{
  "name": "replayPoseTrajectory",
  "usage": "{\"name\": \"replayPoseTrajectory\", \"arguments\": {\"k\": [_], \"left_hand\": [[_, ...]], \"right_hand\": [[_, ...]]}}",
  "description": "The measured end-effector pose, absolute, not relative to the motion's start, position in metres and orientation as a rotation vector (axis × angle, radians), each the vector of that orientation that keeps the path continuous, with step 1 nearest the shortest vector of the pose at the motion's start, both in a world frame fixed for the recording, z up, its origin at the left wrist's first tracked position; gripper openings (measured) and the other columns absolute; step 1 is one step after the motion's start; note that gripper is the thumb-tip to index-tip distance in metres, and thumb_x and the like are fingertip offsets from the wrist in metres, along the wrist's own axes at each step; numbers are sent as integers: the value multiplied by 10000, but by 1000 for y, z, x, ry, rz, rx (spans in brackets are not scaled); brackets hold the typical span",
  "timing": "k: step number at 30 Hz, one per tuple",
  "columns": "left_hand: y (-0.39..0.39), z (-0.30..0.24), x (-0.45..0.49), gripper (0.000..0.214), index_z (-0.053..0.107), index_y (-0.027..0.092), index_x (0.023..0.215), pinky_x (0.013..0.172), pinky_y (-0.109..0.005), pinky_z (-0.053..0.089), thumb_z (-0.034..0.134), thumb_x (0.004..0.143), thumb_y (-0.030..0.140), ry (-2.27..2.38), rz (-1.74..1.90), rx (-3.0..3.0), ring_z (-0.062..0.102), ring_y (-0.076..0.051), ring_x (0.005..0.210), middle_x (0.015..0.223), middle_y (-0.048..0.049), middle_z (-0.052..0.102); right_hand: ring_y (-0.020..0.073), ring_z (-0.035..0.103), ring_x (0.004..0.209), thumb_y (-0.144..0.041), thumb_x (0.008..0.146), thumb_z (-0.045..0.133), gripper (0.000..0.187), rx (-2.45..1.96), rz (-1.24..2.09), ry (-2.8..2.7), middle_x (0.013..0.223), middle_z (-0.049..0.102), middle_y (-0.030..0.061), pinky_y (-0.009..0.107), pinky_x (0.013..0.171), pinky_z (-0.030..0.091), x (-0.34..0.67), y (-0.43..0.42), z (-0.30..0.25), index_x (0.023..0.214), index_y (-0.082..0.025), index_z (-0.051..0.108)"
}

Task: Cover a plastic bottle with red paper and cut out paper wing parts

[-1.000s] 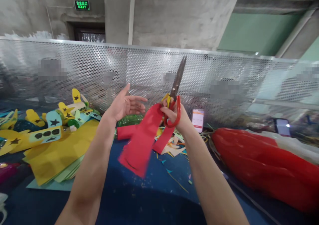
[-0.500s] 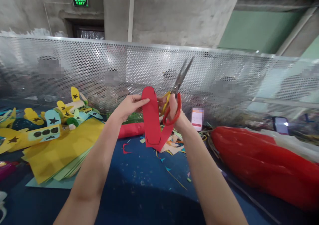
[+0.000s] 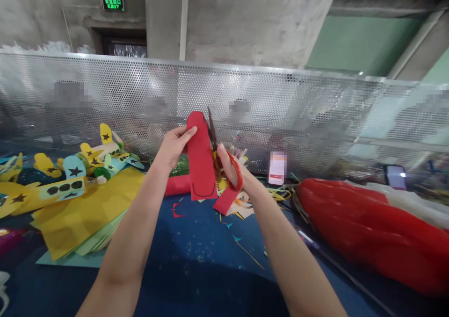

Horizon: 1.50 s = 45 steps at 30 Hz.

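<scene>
Between its thumb and fingers, my left hand [image 3: 175,145] pinches a long red paper strip [image 3: 201,160] by its upper left edge. The strip hangs upright, rounded at the top, with a dark curved line drawn near its square lower end. My right hand [image 3: 231,169] grips scissors [image 3: 214,141] with red and yellow handles. Their blades point up beside the strip's right edge, and one blade is partly behind the paper. Below the right hand lies a separate red paper piece [image 3: 225,201], partly covered by the fingers, over the paper scraps.
Yellow and green paper sheets [image 3: 94,209] lie stacked at the left, beside paper planes [image 3: 66,188] with black stars. A phone [image 3: 277,167] stands behind the scraps. At the right rests a big red plastic bag [image 3: 368,228]. A perforated metal screen [image 3: 140,83] runs along the back.
My left hand and the red strip have moved slightly left and up. The scissors have come left and down, from pointing away up right to alongside the strip. The second red piece has separated.
</scene>
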State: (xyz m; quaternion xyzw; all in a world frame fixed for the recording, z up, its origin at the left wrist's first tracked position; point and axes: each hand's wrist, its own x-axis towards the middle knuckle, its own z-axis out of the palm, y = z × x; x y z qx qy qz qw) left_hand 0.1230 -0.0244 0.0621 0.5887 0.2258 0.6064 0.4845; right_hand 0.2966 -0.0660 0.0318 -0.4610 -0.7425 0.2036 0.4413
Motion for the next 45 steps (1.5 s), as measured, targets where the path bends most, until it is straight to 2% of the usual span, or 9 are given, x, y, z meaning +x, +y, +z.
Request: {"name": "replayPoseTrajectory", "arguments": {"k": [6, 14, 23, 28, 37, 45], "left_hand": [[-28, 63, 125, 258, 720, 177, 792, 502, -240, 491, 729, 700, 418, 553, 1413, 1422, 625, -140, 566, 705, -29, 717], [-27, 63, 125, 212, 731, 192, 764, 440, -219, 415, 716, 720, 398, 583, 1440, 1448, 548, -109, 487, 635, -11, 678], [-27, 63, 125, 189, 722, 172, 734, 421, -210, 364, 698, 747, 360, 577, 1448, 1449, 499, -92, 452, 572, 4, 626], [-28, 64, 126, 192, 703, 161, 712, 433, -208, 376, 680, 762, 345, 597, 1438, 1441, 505, -91, 457, 568, 8, 619], [-27, 63, 125, 214, 678, 162, 659, 435, -204, 370, 684, 758, 352, 578, 1440, 1446, 497, -87, 446, 535, 14, 593], [-30, 63, 125, 223, 709, 149, 709, 464, -209, 410, 719, 726, 372, 562, 1449, 1432, 534, -98, 479, 575, 0, 634]], "right_hand": [[193, 568, 559, -733, 872, 232, 641, -1206, 563, -1779, 542, 568, 21, 342, 636, 476, 289, -69, 32, 668, -212, 544], [210, 555, 625, -768, 838, 238, 619, -1243, 451, -1750, 640, 578, 27, 349, 609, 453, 288, -67, 32, 733, -227, 521], [210, 517, 589, -810, 808, 174, 662, -1303, 371, -1776, 598, 540, 30, 373, 628, 421, 284, -73, 38, 668, -229, 460], [240, 546, 663, -799, 815, 161, 668, -1307, 327, -1792, 630, 554, 46, 391, 693, 421, 282, -75, 40, 654, -224, 460], [218, 482, 660, -788, 818, 143, 657, -1280, 261, -1771, 651, 519, 47, 383, 666, 398, 278, -74, 38, 648, -220, 426], [194, 432, 605, -767, 829, 97, 641, -1317, 167, -1769, 599, 479, 40, 354, 616, 347, 278, -70, 35, 604, -227, 359]]}}
